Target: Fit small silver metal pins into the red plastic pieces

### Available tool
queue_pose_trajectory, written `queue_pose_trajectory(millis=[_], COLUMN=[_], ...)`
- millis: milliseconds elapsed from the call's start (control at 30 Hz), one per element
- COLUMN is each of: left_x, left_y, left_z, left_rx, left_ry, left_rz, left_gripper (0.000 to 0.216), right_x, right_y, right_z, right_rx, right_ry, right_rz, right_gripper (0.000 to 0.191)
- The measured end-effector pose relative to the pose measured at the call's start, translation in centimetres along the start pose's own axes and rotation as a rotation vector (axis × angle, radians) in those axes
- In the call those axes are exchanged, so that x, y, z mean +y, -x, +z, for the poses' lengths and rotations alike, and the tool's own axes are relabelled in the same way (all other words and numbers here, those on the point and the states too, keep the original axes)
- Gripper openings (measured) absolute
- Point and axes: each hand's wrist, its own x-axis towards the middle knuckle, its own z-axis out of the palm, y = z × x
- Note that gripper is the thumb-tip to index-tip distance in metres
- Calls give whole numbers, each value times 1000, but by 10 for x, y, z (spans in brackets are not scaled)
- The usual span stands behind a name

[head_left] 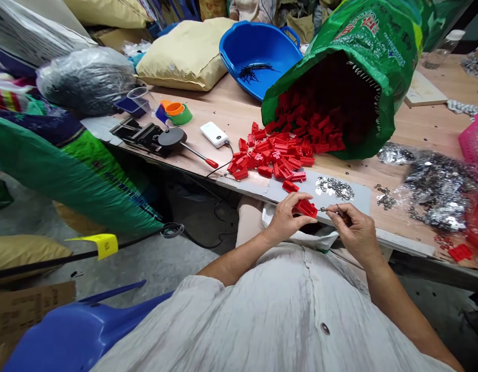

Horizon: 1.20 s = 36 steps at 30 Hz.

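Over the table's front edge, my left hand (287, 217) grips a hollow red plastic part (307, 208) between thumb and fingers. My right hand (355, 230) is closed around a small brown-handled tool (345, 217); most of it is hidden by the fingers. A tiny metal piece (322, 209) shows between the right fingertips and the red part's end; I cannot tell whether it touches the part. Just behind my hands lie a flat heap of small silvery metal pieces (335, 188) and a pile of loose red parts (275, 152).
A green sack (397, 77) lies with its mouth towards me, red parts spilling out. Left of it are a blue basin (239, 49), a white power bank (214, 134) and a lever-handled bench tool (146, 139). A plastic bag of metal pieces (440, 191) sits at the right.
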Motion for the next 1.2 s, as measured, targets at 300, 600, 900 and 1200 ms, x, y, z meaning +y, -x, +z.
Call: queue_pose_trajectory(millis=[300,600,900,1200], left_x=[0,6,2,1], left_y=[4,6,8,10], left_z=[3,6,7,11], left_rx=[39,97,141,65], left_ry=[-445,-464,-431,-411], left_rz=[475,540,552,550], left_gripper=[51,26,24,18], right_x=[8,3,16,23], right_y=[7,4,0,-1], right_z=[9,9,1,13], right_rx=[-73,-135,-248,-306], right_ry=[62,30,-282,-454], right_rz=[-166,-152,172,301], right_gripper=[9,9,24,24])
